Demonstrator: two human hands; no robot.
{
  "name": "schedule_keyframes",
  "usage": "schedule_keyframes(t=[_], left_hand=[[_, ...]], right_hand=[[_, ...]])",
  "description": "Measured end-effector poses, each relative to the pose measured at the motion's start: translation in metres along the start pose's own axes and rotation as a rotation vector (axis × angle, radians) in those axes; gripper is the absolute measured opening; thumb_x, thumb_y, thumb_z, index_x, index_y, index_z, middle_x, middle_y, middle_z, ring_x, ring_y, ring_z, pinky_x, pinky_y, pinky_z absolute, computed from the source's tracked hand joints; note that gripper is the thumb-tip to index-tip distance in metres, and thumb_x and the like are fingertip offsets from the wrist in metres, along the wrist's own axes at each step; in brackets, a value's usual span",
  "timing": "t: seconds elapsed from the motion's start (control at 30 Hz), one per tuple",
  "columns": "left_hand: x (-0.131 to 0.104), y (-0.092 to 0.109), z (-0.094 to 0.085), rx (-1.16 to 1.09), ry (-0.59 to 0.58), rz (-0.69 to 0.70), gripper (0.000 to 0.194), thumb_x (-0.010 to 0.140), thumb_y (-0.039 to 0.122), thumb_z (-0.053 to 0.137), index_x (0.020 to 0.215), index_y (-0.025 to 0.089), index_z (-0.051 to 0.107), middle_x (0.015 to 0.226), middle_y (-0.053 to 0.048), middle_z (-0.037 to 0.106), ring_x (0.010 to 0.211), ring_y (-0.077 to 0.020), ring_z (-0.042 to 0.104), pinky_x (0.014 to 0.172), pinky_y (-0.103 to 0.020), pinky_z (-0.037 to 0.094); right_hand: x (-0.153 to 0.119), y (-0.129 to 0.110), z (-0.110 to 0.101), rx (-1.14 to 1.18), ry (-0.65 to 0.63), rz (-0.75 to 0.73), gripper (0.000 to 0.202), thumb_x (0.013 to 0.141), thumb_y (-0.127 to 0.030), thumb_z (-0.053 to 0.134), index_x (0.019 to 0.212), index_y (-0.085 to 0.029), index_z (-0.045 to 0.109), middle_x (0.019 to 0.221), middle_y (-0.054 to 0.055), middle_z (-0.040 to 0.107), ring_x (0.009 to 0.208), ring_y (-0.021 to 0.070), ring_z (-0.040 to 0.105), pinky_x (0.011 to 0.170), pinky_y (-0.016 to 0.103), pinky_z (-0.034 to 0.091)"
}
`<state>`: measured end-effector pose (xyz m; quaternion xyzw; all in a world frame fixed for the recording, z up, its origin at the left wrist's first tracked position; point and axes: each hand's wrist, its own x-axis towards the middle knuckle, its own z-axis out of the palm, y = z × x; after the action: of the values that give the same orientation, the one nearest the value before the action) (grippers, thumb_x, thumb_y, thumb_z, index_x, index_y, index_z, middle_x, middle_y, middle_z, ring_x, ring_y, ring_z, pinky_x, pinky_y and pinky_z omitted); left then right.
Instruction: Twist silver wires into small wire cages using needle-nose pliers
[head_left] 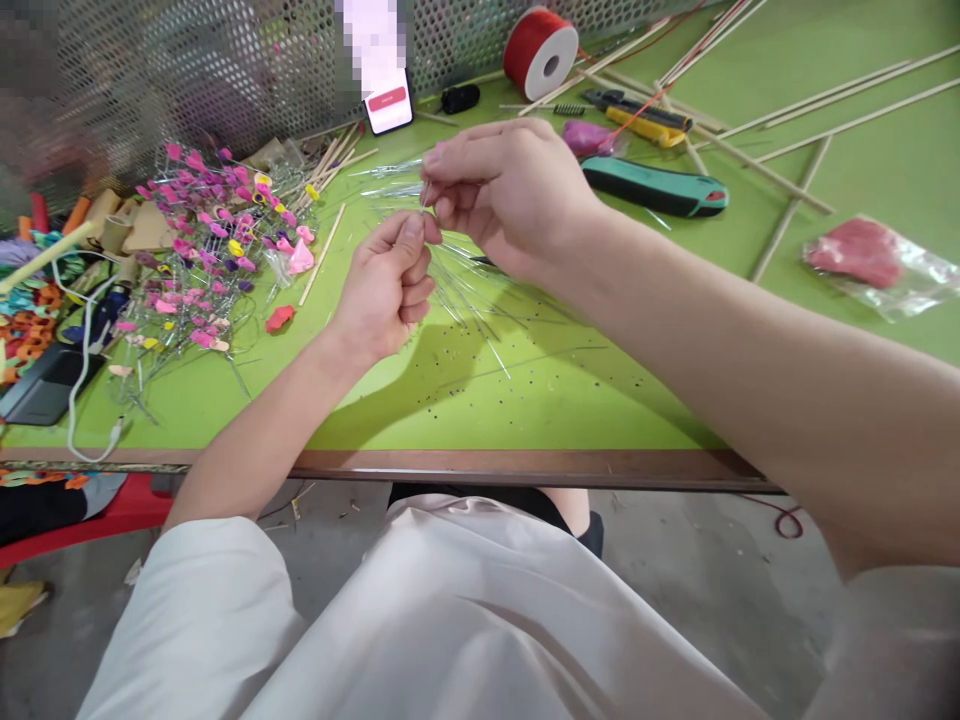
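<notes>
Above the green table, my left hand (pixel 386 285) is closed, thumb pressed against the forefinger on a thin wire (pixel 424 196). Just above and to the right, my right hand (pixel 514 190) pinches the upper part of the same wire between thumb and fingers. The two hands nearly touch. Loose silvery wires (pixel 469 290) lie fanned out on the table beneath and behind them, partly hidden by my right hand. Tiny dark specks dot the tabletop in front of the hands.
A heap of pink, purple and yellow pieces on wires (pixel 217 240) lies left, near a power bank (pixel 49 385). A phone (pixel 388 100) leans on the mesh behind. Rightward are a red spool (pixel 540 55), a teal-handled cutter (pixel 652 187), wooden sticks (pixel 795 205) and a bagged pink lump (pixel 859 252).
</notes>
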<state>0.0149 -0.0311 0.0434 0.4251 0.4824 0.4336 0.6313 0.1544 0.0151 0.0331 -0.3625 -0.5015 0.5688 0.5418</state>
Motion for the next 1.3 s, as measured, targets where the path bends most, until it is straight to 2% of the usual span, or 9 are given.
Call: schedule_keyframes(t=[0.1, 0.23, 0.43, 0.53, 0.67, 0.87, 1.03, 1.13, 1.3], left_hand=[[0.001, 0.002, 0.0, -0.019, 0.01, -0.01, 0.035, 0.115, 0.029, 0.045, 0.083, 0.019, 0.052, 0.054, 0.012, 0.025, 0.035, -0.0002, 0.021, 0.038, -0.011, 0.012], [0.002, 0.002, -0.001, -0.068, -0.011, -0.008, 0.037, 0.115, 0.027, 0.044, 0.08, 0.019, 0.051, 0.054, 0.012, 0.023, 0.035, -0.0005, 0.02, 0.038, -0.012, 0.011], [0.001, -0.001, -0.004, -0.095, -0.12, -0.075, 0.034, 0.114, 0.028, 0.048, 0.082, 0.019, 0.054, 0.053, 0.012, 0.023, 0.035, -0.0007, 0.02, 0.039, -0.012, 0.012], [0.002, -0.001, -0.006, -0.104, -0.164, -0.116, 0.033, 0.114, 0.027, 0.049, 0.082, 0.019, 0.053, 0.052, 0.012, 0.023, 0.034, -0.001, 0.02, 0.039, -0.012, 0.012], [0.002, 0.0, -0.005, -0.111, -0.165, -0.134, 0.034, 0.114, 0.029, 0.049, 0.082, 0.019, 0.051, 0.052, 0.013, 0.023, 0.034, -0.0008, 0.019, 0.038, -0.011, 0.011], [0.0, 0.001, -0.003, -0.133, -0.128, -0.136, 0.031, 0.115, 0.03, 0.047, 0.086, 0.02, 0.053, 0.053, 0.012, 0.024, 0.034, -0.0008, 0.02, 0.038, -0.011, 0.009], [-0.001, -0.001, -0.001, -0.145, -0.062, -0.146, 0.026, 0.115, 0.033, 0.048, 0.095, 0.021, 0.059, 0.055, 0.012, 0.026, 0.034, -0.001, 0.02, 0.038, -0.012, 0.01], [0.0, -0.003, 0.0, -0.156, -0.043, -0.139, 0.032, 0.116, 0.032, 0.045, 0.087, 0.02, 0.055, 0.055, 0.012, 0.023, 0.034, -0.001, 0.019, 0.038, -0.012, 0.01], [0.002, -0.005, -0.001, -0.187, -0.05, -0.105, 0.034, 0.116, 0.032, 0.042, 0.088, 0.019, 0.055, 0.054, 0.012, 0.024, 0.034, -0.0014, 0.02, 0.038, -0.013, 0.011]], right_hand=[[0.002, 0.007, 0.003, 0.12, 0.021, -0.004, 0.019, 0.067, -0.03, 0.084, 0.065, -0.03, 0.065, 0.082, 0.006, 0.066, 0.078, 0.0224, 0.06, 0.08, 0.043, 0.061], [0.001, 0.009, 0.003, 0.151, 0.003, -0.037, 0.026, 0.061, -0.037, 0.092, 0.065, -0.032, 0.067, 0.079, 0.003, 0.066, 0.075, 0.0214, 0.06, 0.078, 0.041, 0.06], [0.008, 0.008, -0.022, 0.096, -0.29, -0.012, 0.026, 0.065, -0.039, 0.094, 0.076, -0.028, 0.073, 0.085, 0.0, 0.068, 0.069, 0.013, 0.06, 0.068, 0.034, 0.049], [0.013, 0.014, -0.028, 0.062, -0.333, -0.038, 0.027, 0.066, -0.042, 0.09, 0.08, -0.029, 0.071, 0.083, -0.001, 0.068, 0.068, 0.0138, 0.062, 0.069, 0.036, 0.048], [0.011, 0.017, -0.02, 0.008, -0.251, -0.099, 0.029, 0.064, -0.039, 0.087, 0.076, -0.029, 0.063, 0.082, 0.0, 0.067, 0.065, 0.0156, 0.061, 0.066, 0.038, 0.046], [-0.003, 0.015, -0.001, 0.025, -0.093, -0.255, 0.031, 0.076, -0.043, 0.089, 0.076, -0.031, 0.061, 0.084, -0.001, 0.062, 0.065, 0.016, 0.053, 0.069, 0.037, 0.051], [-0.011, 0.018, 0.008, -0.122, 0.04, -0.347, 0.021, 0.083, -0.015, 0.072, 0.08, -0.031, 0.058, 0.095, 0.002, 0.064, 0.096, 0.0192, 0.062, 0.085, 0.031, 0.057], [-0.011, 0.019, 0.009, -0.075, 0.073, -0.312, 0.022, 0.083, -0.012, 0.071, 0.079, -0.029, 0.058, 0.091, 0.001, 0.062, 0.079, 0.0161, 0.059, 0.078, 0.031, 0.055], [0.0, 0.019, -0.001, 0.062, -0.047, -0.136, 0.018, 0.076, -0.026, 0.083, 0.076, -0.025, 0.066, 0.083, 0.001, 0.063, 0.064, 0.0143, 0.054, 0.063, 0.035, 0.044]])
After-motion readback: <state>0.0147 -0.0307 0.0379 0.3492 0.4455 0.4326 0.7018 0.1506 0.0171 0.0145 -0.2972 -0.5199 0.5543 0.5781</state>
